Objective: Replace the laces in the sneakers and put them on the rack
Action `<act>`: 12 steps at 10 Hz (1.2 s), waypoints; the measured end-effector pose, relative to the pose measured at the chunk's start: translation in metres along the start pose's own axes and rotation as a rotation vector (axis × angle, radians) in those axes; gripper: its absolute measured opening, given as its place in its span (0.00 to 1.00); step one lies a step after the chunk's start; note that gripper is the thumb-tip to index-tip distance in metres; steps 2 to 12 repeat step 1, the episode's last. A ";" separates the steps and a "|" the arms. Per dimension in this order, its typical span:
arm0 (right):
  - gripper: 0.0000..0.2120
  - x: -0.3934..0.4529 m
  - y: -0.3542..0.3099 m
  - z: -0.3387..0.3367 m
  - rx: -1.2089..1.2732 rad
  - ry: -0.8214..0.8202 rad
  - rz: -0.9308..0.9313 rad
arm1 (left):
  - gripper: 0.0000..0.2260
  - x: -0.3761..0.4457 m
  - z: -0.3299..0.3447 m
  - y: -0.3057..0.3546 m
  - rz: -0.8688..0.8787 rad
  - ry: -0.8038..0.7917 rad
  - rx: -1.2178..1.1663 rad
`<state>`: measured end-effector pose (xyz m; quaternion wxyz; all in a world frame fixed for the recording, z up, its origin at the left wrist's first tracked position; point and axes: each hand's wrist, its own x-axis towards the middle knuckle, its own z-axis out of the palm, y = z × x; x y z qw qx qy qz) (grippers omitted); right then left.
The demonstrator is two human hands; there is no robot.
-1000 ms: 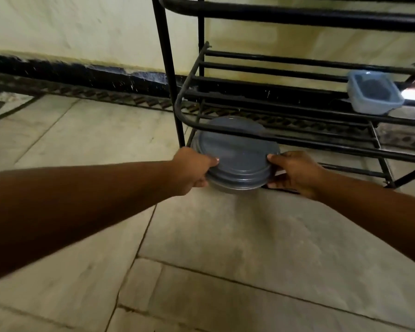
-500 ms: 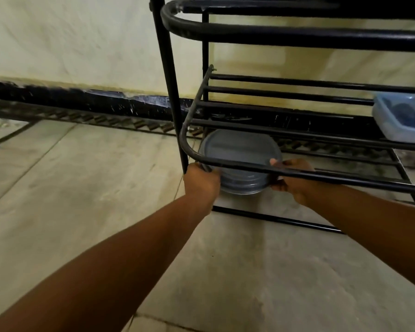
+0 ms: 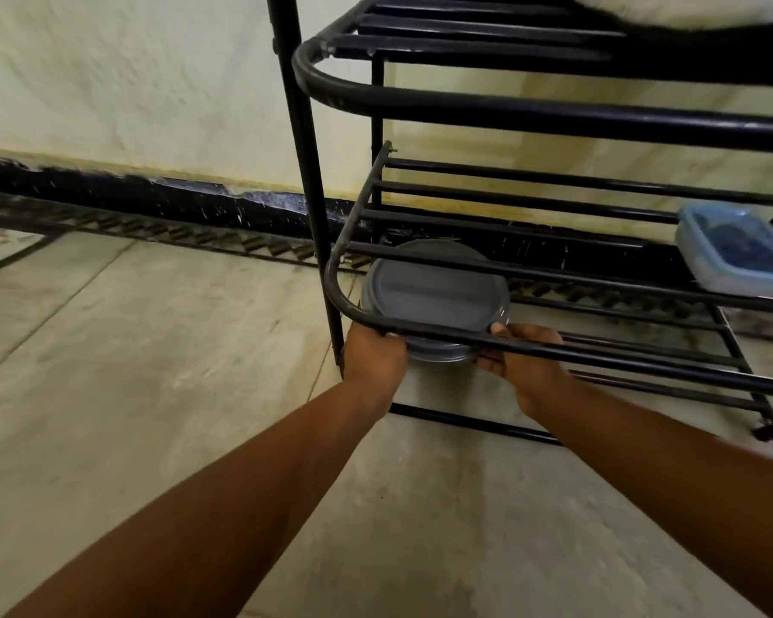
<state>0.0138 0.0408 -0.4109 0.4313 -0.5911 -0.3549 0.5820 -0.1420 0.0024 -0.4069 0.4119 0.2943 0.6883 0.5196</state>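
Both hands hold a round grey container (image 3: 434,301) under the lowest shelf of the black metal rack (image 3: 554,122). The left hand (image 3: 373,354) grips its left side with the fingers curled round the rim, and the right hand (image 3: 525,359) grips its right side, thumb on the lid's edge and the other fingers tucked beneath. The container sits between the two hands at the rack's left end, just inside the front left post (image 3: 306,185), low over the floor (image 3: 130,372); whether it touches the floor cannot be told.

The curved front bar of the lowest shelf (image 3: 487,339) crosses in front of the container and over the knuckles of both hands, hiding part of the lid's near edge. Further shelf bars run behind and above it. A floor-level crossbar (image 3: 474,423) lies below the wrists.

On the right part of the same shelf, well apart from the hands, stands a pale blue rectangular tub (image 3: 732,252) with something dark inside. On the top shelf, at the upper right corner, a white object shows only partly and cannot be identified. Behind the rack is a pale wall (image 3: 130,73) with a dark skirting strip along its base.

The container is flat and wide, with a smooth grey lid and a stepped rim. No sneakers can be made out with certainty.
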 end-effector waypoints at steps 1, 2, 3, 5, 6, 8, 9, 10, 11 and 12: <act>0.07 -0.001 0.000 0.001 0.019 0.009 0.013 | 0.16 -0.003 -0.001 0.003 0.003 -0.028 0.023; 0.07 -0.001 0.000 0.001 0.019 0.009 0.013 | 0.16 -0.003 -0.001 0.003 0.003 -0.028 0.023; 0.07 -0.001 0.000 0.001 0.019 0.009 0.013 | 0.16 -0.003 -0.001 0.003 0.003 -0.028 0.023; 0.07 -0.001 0.000 0.001 0.019 0.009 0.013 | 0.16 -0.003 -0.001 0.003 0.003 -0.028 0.023; 0.07 -0.001 0.000 0.001 0.019 0.009 0.013 | 0.16 -0.003 -0.001 0.003 0.003 -0.028 0.023; 0.07 -0.001 0.000 0.001 0.019 0.009 0.013 | 0.16 -0.003 -0.001 0.003 0.003 -0.028 0.023; 0.07 -0.001 0.000 0.001 0.019 0.009 0.013 | 0.16 -0.003 -0.001 0.003 0.003 -0.028 0.023; 0.07 -0.001 0.000 0.001 0.019 0.009 0.013 | 0.16 -0.003 -0.001 0.003 0.003 -0.028 0.023; 0.07 -0.001 0.000 0.001 0.019 0.009 0.013 | 0.16 -0.003 -0.001 0.003 0.003 -0.028 0.023; 0.07 -0.001 0.000 0.001 0.019 0.009 0.013 | 0.16 -0.003 -0.001 0.003 0.003 -0.028 0.023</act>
